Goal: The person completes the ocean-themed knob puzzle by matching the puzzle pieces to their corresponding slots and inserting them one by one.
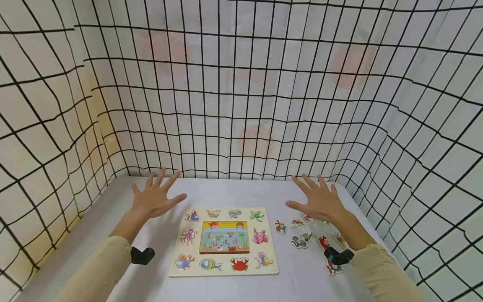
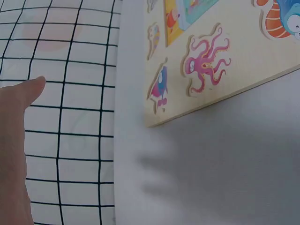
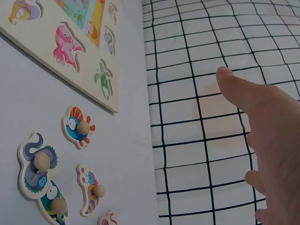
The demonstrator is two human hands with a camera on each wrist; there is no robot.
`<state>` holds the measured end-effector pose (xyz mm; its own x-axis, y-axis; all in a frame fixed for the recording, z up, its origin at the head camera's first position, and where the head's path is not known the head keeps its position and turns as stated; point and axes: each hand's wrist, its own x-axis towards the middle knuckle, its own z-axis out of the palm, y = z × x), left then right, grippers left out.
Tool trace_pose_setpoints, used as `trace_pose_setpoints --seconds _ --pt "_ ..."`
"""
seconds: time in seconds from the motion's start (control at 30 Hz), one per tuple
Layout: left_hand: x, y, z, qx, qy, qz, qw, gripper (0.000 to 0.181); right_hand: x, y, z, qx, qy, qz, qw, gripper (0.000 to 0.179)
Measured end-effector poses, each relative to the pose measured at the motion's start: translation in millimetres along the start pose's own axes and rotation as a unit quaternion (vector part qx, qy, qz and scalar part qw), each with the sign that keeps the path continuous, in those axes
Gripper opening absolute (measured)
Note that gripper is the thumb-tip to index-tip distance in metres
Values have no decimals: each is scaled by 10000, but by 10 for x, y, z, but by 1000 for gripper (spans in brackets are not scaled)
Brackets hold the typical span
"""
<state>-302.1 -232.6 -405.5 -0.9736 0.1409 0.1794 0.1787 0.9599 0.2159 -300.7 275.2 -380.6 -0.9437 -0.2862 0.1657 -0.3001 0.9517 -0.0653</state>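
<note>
Both hands hover with fingers spread and nothing in them. My left hand (image 1: 152,199) is above the table, up and left of a wooden puzzle board (image 1: 223,270). Over the loose pieces on the right is my right hand (image 1: 320,201). Printed sea animals in shallow recesses ring the board, among them a pink octopus (image 2: 206,63) and a red crab (image 1: 239,264). Knobbed wooden pieces lie right of the board: a blue and red hermit crab piece (image 3: 78,127), a grey eel piece (image 3: 35,164), a striped piece (image 3: 89,192) and several more, some partly hidden behind the right forearm.
A white table (image 1: 151,277) carries everything. White walls with a black grid (image 1: 245,105) enclose it at the back and on both sides. Dark wrist cameras sit on the left wrist (image 1: 142,256) and the right wrist (image 1: 338,256). The board's middle shows an aquarium picture (image 1: 224,239).
</note>
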Motion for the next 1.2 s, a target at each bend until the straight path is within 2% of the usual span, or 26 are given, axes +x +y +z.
trace_pose_setpoints --seconds 0.07,0.17,0.27,0.4,0.57,0.73,0.8,0.87,1.07,1.2 --pt "-2 5 21 -291 23 61 9996 91 -1 2 9 44 27 -54 10000 97" --pt "-10 -12 83 -1034 93 168 9945 88 6 -1 48 146 58 -178 9997 95" --pt "-23 -59 185 -1923 123 261 9809 88 17 -3 107 241 116 -345 9990 94" --pt "-78 -113 361 -2730 68 291 9616 89 7 9 187 389 270 -529 9975 92" --pt "-213 -171 555 -3274 -124 181 9446 87 -51 15 271 942 311 -592 9933 87" --pt "-338 -215 664 -3679 -236 335 9290 79 -108 2 359 1464 361 -565 9870 82" --pt "-374 -228 702 -3759 -314 353 9254 77 -131 8 401 1608 424 -545 9846 80" --pt "-405 -240 742 -3719 -398 313 9269 78 -147 14 442 1750 491 -515 9820 78" --pt "-495 -253 847 -3392 -642 44 9385 80 -181 -2 553 2012 538 -408 9772 70" --pt "-534 -242 889 -3272 -735 129 9420 77 -195 -30 609 2034 600 -542 9758 62"
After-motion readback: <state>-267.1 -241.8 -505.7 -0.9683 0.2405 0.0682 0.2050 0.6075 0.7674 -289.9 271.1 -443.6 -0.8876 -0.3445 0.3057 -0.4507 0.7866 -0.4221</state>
